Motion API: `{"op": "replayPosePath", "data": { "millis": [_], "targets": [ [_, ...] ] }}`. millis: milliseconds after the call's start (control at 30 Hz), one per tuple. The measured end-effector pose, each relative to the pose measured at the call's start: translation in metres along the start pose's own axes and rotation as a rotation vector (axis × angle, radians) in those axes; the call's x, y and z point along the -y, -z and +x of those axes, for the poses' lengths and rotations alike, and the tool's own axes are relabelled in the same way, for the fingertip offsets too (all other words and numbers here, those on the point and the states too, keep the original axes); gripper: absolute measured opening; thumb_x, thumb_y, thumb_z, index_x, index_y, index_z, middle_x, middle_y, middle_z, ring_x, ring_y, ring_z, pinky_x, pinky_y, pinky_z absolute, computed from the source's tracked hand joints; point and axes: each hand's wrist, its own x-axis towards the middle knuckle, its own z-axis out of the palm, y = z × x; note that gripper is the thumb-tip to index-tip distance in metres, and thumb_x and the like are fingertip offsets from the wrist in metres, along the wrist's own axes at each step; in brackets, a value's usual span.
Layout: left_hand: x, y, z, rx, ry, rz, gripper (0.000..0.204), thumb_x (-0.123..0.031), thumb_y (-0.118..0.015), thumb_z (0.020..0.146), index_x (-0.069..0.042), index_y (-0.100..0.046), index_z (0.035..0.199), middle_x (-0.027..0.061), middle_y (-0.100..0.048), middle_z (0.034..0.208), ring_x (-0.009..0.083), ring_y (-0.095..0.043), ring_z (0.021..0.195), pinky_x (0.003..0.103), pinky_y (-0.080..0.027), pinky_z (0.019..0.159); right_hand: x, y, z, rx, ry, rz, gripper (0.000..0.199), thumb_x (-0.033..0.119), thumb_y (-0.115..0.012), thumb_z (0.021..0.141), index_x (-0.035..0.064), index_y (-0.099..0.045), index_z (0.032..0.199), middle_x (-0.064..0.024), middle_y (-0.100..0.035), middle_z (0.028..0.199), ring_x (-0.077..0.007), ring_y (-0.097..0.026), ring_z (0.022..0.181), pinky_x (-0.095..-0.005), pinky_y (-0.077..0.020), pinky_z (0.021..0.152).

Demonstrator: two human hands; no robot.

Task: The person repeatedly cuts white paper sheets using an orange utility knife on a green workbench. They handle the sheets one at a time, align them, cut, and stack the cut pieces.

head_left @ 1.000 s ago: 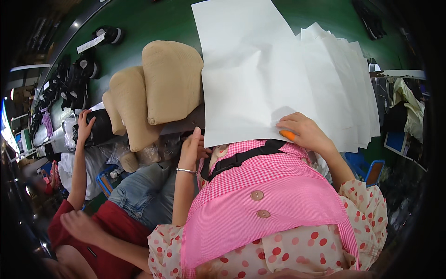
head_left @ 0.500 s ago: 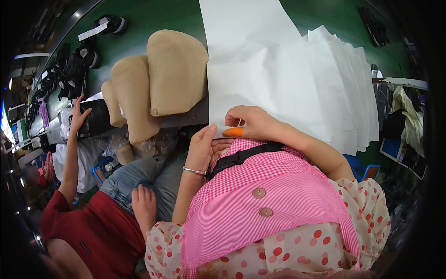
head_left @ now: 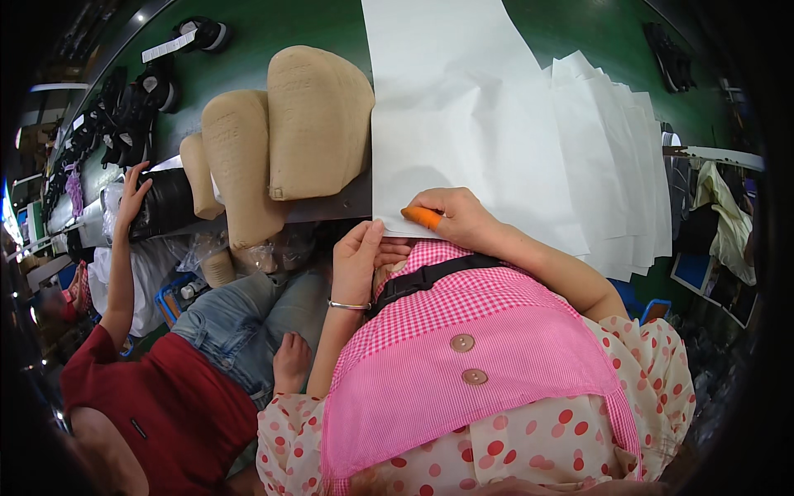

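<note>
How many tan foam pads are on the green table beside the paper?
3: the largest tan pad next to the white paper, a middle one to its left, a small one farthest left, partly hidden.

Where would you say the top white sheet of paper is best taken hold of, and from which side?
Probably at its near left corner, from the person's own side. The top white sheet lies flat on the green table, and that corner overhangs the table's near edge, where a thumb could slip under. The left hand and right hand, with an orange fingertip cover, meet there.
</note>
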Motion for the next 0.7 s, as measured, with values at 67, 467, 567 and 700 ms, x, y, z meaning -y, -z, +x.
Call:
{"op": "replayPosePath", "data": {
  "millis": [67,467,567,700],
  "targets": [
    [0.0,0.0,0.0,-0.007,-0.021,0.01,0.027,-0.024,-0.054,0.1,0.002,-0.06,0.102,0.0134,-0.068,0.085,0.018,-0.069,0.07,0.027,-0.057,0.067,0.004,0.001,0.0,0.03,0.0,0.06,0.018,0.021,-0.061,0.089,0.0059,-0.068,0.097,-0.0135,-0.069,0.089,-0.0285,-0.064,0.079,-0.036,-0.0498,0.072],
    [0.003,0.005,0.004,-0.055,-0.029,0.17,0.019,-0.019,-0.056,0.098,-0.001,-0.06,0.103,0.0079,-0.066,0.078,0.0137,-0.063,0.062,0.025,-0.054,0.062,-0.004,0.0,0.001,-0.001,-0.07,0.167,0.017,0.018,-0.058,0.094,0.0029,-0.067,0.096,-0.0083,-0.069,0.083,-0.0171,-0.062,0.074,-0.0294,-0.0507,0.07],
    [0.002,0.003,0.003,-0.154,-0.235,0.472,0.023,-0.008,-0.058,0.093,-0.002,-0.056,0.115,0.0069,-0.064,0.085,0.0129,-0.061,0.068,0.024,-0.052,0.064,-0.002,0.001,0.002,-0.009,-0.201,0.434,0.018,0.013,-0.052,0.098,0.0006,-0.064,0.092,-0.0044,-0.066,0.082,-0.0105,-0.06,0.076,-0.0256,-0.0509,0.072],
    [-0.018,-0.013,-0.002,-0.293,-0.577,0.906,0.039,0.002,-0.062,0.082,-0.005,-0.06,0.12,0.0064,-0.06,0.098,0.0138,-0.059,0.08,0.025,-0.049,0.069,-0.005,0.0,0.003,0.007,-0.201,0.441,0.018,0.012,-0.05,0.1,0.0002,-0.061,0.091,-0.0027,-0.063,0.081,-0.01,-0.059,0.073,-0.0252,-0.0515,0.072]
  ]
}}
